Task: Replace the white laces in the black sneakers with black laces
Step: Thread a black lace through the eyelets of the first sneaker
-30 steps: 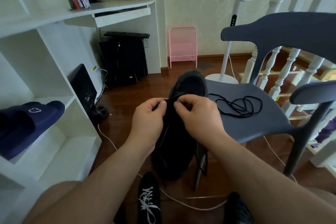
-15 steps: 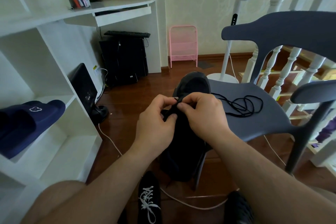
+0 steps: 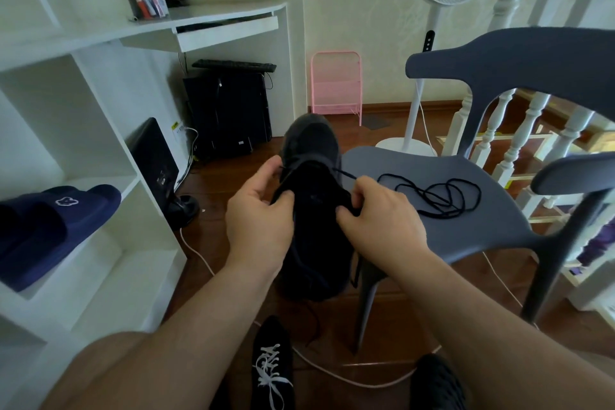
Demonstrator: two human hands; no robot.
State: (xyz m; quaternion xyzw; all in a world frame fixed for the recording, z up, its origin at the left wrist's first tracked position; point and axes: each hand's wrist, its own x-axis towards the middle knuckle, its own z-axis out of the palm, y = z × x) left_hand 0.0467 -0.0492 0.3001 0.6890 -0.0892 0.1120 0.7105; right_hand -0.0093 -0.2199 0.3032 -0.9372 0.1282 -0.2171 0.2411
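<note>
Black sneaker held upright, toe away, at the left front edge of the grey chair seat. Left hand pinching a black lace end at the left eyelets; right hand pinching the other end at the right. Spare black lace coiled mid-seat. Second sneaker, white-laced, on the floor below.
</note>
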